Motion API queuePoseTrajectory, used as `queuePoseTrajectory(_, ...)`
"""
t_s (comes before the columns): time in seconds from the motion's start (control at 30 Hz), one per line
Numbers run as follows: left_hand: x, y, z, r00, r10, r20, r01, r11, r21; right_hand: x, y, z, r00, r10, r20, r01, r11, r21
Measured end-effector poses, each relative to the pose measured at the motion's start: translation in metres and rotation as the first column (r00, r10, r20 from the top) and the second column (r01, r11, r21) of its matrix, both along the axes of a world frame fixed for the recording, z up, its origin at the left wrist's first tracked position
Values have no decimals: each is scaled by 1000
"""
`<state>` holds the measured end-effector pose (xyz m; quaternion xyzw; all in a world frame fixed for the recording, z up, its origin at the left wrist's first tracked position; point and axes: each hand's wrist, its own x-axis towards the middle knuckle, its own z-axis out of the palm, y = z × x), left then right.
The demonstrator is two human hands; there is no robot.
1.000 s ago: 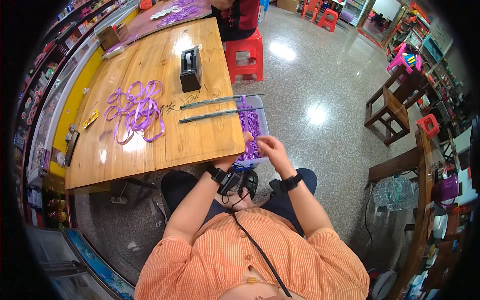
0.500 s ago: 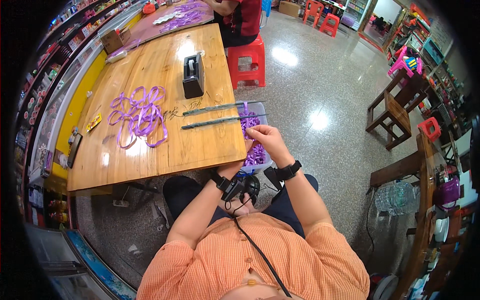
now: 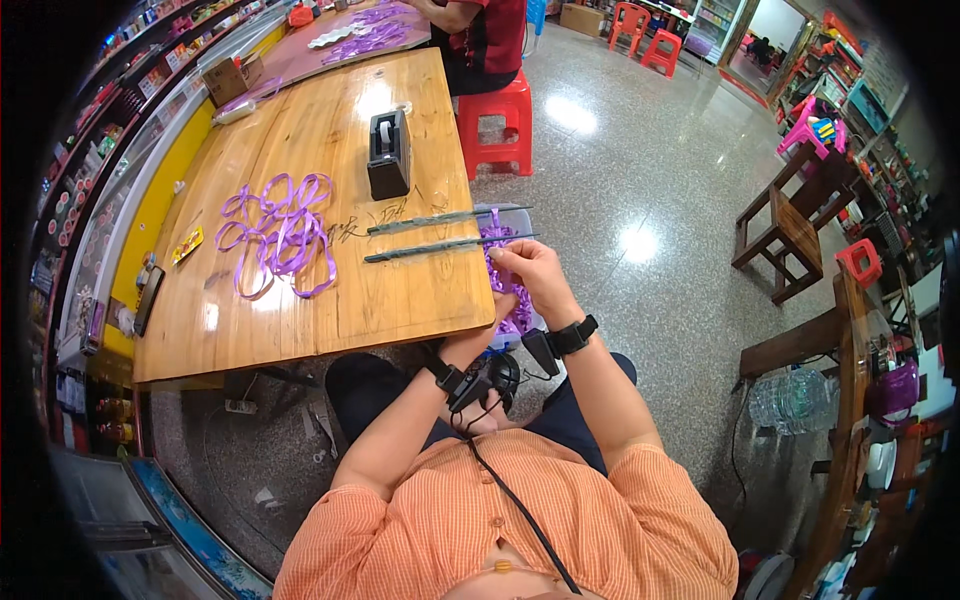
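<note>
Pinched purple ribbon [image 3: 507, 285] between right fingers [image 3: 515, 262], thumb and forefinger brought together, with the clear tub [image 3: 522, 220] beneath. Held left fingers [image 3: 505, 307] just nearer the body, partly hidden; could not tell their spread or hold. Saw two dark rods [image 3: 425, 250] on the worktop [image 3: 400, 310] beside the right fingers, ribbon loops [image 3: 287, 255] farther left.

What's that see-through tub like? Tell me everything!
The tub is pale, see-through and looks plastic, with rounded corners. It's open on top and holds lots of purple ribbon pieces. It sits right of the table, near its front corner, partly hidden. Two thin dark rods poke out above its far end. The left hand and right hand are over it; whether they touch its walls, I can't tell.
</note>
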<state>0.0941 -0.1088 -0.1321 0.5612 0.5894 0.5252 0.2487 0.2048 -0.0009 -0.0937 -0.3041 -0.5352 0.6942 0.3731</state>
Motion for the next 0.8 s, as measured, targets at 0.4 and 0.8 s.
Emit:
queuePoseTrajectory(0.4,4,-65,-22,965,-247,88,262,886,-382,-6,-6,10,959,-187,212,144,969,203)
queuePoseTrajectory(0.8,1,-90,-29,790,-381,481,592,679,-435,9,-27,0,995,84,58,-78,993,-88)
